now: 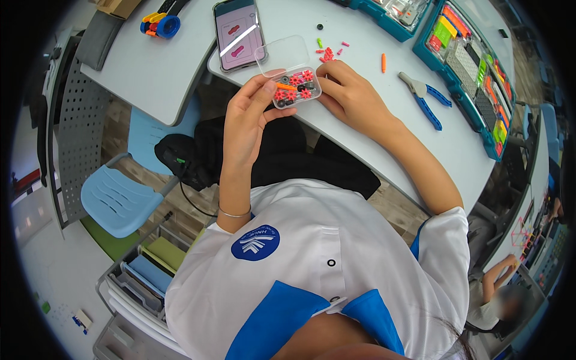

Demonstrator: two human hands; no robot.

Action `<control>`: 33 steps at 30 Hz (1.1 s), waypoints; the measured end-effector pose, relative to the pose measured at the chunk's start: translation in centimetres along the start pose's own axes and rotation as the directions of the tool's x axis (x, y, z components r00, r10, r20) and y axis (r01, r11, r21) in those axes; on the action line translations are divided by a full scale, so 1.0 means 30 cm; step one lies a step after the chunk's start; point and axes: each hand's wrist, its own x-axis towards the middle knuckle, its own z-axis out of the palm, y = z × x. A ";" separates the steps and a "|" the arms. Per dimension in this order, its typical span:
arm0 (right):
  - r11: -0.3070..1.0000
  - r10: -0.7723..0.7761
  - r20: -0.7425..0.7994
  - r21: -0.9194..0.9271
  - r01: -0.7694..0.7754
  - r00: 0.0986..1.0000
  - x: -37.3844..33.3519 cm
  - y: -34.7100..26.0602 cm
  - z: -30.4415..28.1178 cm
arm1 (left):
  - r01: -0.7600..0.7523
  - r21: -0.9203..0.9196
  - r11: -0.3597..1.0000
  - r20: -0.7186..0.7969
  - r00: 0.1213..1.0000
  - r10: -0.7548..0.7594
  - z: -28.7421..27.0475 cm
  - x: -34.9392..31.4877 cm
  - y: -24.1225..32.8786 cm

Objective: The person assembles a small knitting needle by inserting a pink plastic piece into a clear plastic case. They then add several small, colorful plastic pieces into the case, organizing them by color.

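The box (304,102), small and clear: where is it held?

Between the fingers of both hands, over the near edge of the table (366,33). Its near left corner is supported by the left hand (246,117), with a fingertip seen below the near edge.

And how are the left fingers set?

The thumb and forefinger are brought close together, and an orange stick (287,86) is seen at their tips, over the box. It seems to be pinched there, though the far side of the grip is hidden.

What of the right hand (354,96)?

Its fingers are bent and held near one another at the box's right side. The tips are partly hidden, so whether anything is pinched by them cannot be told.

What is seen inside?

Red gears (308,75) and small black parts (304,87) are contained, just beside the left thumb. The clear lid (282,54) is raised beyond the fingers.

And around them?

A phone (240,36) is laid beyond the left fingertips. Small red pieces (328,54) are scattered just beyond the right fingers. Farther right of those fingers, blue-handled pliers (418,88) are placed, and, well apart, a teal case (426,53) is filled with coloured parts.
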 end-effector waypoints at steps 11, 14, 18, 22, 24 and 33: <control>0.985 0.114 -0.055 0.135 -0.105 0.992 0.010 -0.014 0.008 | -0.046 -0.013 0.999 -0.079 0.996 0.045 -0.032 -0.013 -0.007; 0.987 0.097 -0.035 0.128 -0.092 0.995 0.029 -0.012 0.034 | -0.124 -0.009 0.992 -0.132 0.984 0.121 -0.043 -0.010 -0.002; 0.996 0.003 -0.013 0.088 -0.002 1.000 0.086 -0.013 0.086 | -0.173 0.028 0.985 -0.186 0.967 0.175 -0.070 -0.009 0.018; 0.997 -0.005 -0.003 0.081 0.006 1.000 0.097 -0.013 0.101 | -0.168 0.031 0.985 -0.202 0.964 0.170 -0.080 -0.014 0.027; 0.993 0.032 -0.069 0.113 -0.025 0.997 0.089 -0.011 0.088 | -0.156 0.046 0.987 -0.197 0.967 0.162 -0.077 -0.017 0.027; 0.972 -0.087 -0.210 0.195 0.129 0.974 0.110 -0.100 -0.011 | -0.011 0.034 0.999 -0.046 0.999 0.013 0.000 -0.020 0.006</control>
